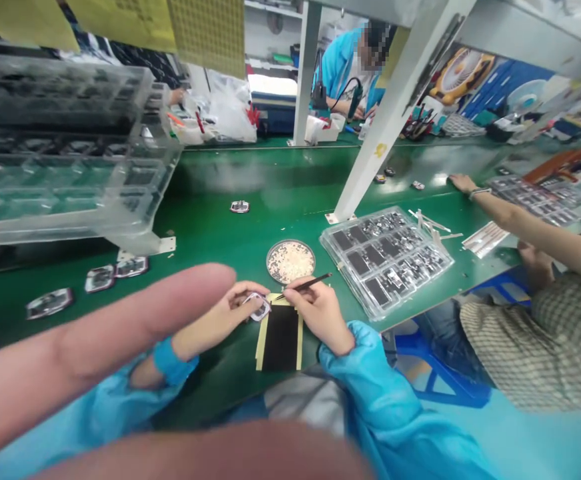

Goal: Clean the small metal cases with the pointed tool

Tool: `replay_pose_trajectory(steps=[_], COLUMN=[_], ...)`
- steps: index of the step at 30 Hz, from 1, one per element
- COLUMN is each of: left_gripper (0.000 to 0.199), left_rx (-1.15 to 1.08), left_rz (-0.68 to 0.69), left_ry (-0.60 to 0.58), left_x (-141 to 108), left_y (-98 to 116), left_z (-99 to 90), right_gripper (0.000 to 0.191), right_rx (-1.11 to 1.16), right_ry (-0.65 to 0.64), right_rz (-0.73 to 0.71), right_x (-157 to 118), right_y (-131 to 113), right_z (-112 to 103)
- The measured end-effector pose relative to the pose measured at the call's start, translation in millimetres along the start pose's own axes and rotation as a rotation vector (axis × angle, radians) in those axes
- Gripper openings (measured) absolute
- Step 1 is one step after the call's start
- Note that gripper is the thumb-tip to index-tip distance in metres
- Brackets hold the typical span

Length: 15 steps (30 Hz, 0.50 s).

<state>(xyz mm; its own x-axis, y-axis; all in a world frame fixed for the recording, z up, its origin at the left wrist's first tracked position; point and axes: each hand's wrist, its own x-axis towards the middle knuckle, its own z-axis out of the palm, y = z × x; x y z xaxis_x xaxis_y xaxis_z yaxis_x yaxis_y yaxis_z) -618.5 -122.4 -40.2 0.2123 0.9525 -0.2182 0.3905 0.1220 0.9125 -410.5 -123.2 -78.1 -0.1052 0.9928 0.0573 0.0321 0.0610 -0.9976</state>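
My left hand (223, 313) is closed on a small rounded silver part with a dark middle (258, 307), tilted up a little above the bench. In my right hand (319, 312), pinched between thumb and fingers, are dark tweezers (313, 283) whose tips point left, close to that part. Whether the tips touch anything is too small to tell. Below both hands lies a black mat (281, 340) edged with yellow tape. Just beyond them sits a round dish (269, 272) full of tiny pale pieces.
Right of the dish lies a clear compartment tray (326, 244) of dark and silvery parts. Several similar rounded parts (99, 279) lie at left, beneath a stacked clear tray rack (160, 160). A white post (370, 133) rises ahead. A blurred finger (145, 320) crosses close to the camera. Co-workers sit right and opposite.
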Motion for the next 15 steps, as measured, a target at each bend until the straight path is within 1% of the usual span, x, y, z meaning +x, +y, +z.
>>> replay_pose_trajectory(steps=[4,6,9,12,15], left_gripper=[0.037,0.035,0.035,0.037,0.033], left_rx=[0.050,0.125,0.219,0.216,0.159], left_rz=[0.006,0.012,0.028,0.038,0.036], left_ry=[0.049,0.062,0.049,0.054,0.105], left_x=[-1,-4,-5,-6,-6], left_y=[-15,-19,-21,-22,-24], left_z=[4.7,5.6,5.2,4.7,5.2], right_gripper=[0.015,0.017,0.019,0.018,0.015], right_rx=[-0.017,-0.031,-0.065,-0.106,-0.144], right_ry=[0.014,0.016,0.001,-0.008,-0.010], right_rz=[0.017,0.023,0.024,0.005,-0.013], right_x=[1,1,1,2,2], right_y=[6,8,9,8,7], right_z=[4,3,3,4,5])
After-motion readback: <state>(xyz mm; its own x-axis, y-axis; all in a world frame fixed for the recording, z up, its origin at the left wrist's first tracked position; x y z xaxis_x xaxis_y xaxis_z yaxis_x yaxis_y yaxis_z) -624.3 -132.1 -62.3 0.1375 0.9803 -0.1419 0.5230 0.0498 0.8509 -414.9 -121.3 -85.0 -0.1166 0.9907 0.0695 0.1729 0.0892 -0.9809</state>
